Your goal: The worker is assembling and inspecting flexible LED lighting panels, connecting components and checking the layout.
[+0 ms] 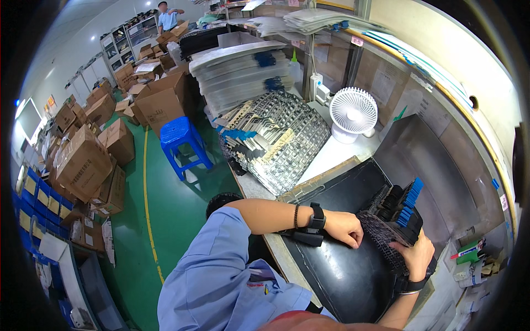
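Note:
A black, mesh-textured tray (381,238) leans up at the right of the black work surface (337,270). A row of black pieces with blue ends (409,201) stands packed along its upper side. My right hand (417,255) grips the tray's near right edge, the thumb lying over its mesh face. My left hand (343,227) is closed beside the tray's left edge, above the black surface. Its fingers curl downward, and anything inside them is hidden. A black band with a small dark box sits on my left wrist.
Beyond the work surface lies a grid-patterned tray (287,143) with pale and blue-ended pieces. A white fan (353,113) stands to its right, stacked clear trays (243,74) behind. On the green floor are a blue stool (182,140) and cardboard boxes (83,163). A person (167,19) stands far back.

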Demonstrator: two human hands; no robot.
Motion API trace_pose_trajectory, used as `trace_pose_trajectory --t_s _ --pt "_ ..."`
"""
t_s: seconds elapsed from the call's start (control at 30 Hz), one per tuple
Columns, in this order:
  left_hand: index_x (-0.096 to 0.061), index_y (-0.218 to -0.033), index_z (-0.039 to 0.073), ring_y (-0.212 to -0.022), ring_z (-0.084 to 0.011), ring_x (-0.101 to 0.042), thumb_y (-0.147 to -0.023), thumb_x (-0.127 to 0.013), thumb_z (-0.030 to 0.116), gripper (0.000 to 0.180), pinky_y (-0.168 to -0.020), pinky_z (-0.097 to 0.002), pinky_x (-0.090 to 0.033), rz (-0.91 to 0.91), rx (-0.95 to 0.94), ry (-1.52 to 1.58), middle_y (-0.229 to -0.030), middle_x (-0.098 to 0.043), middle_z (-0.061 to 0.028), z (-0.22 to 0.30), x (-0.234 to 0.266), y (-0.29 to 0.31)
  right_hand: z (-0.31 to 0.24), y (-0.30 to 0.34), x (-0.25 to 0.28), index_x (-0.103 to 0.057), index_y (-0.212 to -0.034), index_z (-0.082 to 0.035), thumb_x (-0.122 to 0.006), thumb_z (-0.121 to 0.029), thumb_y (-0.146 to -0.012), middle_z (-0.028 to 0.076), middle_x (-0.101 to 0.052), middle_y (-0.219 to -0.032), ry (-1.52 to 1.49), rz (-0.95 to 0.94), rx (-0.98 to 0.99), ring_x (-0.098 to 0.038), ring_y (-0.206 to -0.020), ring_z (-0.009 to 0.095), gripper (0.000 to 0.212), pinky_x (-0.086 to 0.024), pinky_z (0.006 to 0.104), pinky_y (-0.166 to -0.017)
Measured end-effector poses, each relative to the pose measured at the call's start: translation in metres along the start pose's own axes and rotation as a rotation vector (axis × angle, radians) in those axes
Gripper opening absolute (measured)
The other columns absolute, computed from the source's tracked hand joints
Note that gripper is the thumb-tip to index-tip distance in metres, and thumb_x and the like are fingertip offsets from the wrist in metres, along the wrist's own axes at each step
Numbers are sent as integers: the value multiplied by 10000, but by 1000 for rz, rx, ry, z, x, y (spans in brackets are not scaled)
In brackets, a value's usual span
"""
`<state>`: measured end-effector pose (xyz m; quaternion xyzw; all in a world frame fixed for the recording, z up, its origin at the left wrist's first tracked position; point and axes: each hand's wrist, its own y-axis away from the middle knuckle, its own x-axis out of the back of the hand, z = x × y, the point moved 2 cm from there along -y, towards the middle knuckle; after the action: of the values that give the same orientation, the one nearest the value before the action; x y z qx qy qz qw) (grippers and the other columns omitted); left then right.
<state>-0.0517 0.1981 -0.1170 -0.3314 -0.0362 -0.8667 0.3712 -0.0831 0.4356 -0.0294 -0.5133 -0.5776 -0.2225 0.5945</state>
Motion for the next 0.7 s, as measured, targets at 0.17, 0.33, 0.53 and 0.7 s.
trace_pose_trajectory --t_s 0.17,0.33,0.53,0.7 --pt "-696 -916 48 -746 -231 -670 -844 -658 228 198 -653 -339 -505 -11 3 -16 -827 -698 -99 1 1 0 -2 0 2 -602 -1053 -67 -895 -296 -453 173 -674 -806 -6 -9 -8 -641 -789 378 706 -495 423 -672" --pt "-696 -925 48 -750 -227 -671 -845 -654 228 201 -664 -331 -506 -10 29 11 -837 -700 -97 4 1 0 -2 0 3 -603 -1052 -66 -893 -282 -439 170 -673 -803 -9 10 12 -638 -789 379 712 -494 418 -671" --pt "-693 -926 43 -755 -229 -669 -844 -652 225 204 -663 -332 -505 -18 28 9 -842 -698 -102 5 1 0 1 1 1 -603 -1051 -63 -892 -275 -436 169 -670 -800 -12 -7 -8 -634 -787 383 712 -490 425 -672" --pt "-691 -922 42 -753 -239 -667 -840 -652 220 201 -666 -343 -505 -19 28 7 -838 -696 -105 -1 -1 -1 -1 0 1 -604 -1038 -57 -892 -268 -438 170 -668 -802 -32 13 4 -631 -788 386 698 -488 428 -671"
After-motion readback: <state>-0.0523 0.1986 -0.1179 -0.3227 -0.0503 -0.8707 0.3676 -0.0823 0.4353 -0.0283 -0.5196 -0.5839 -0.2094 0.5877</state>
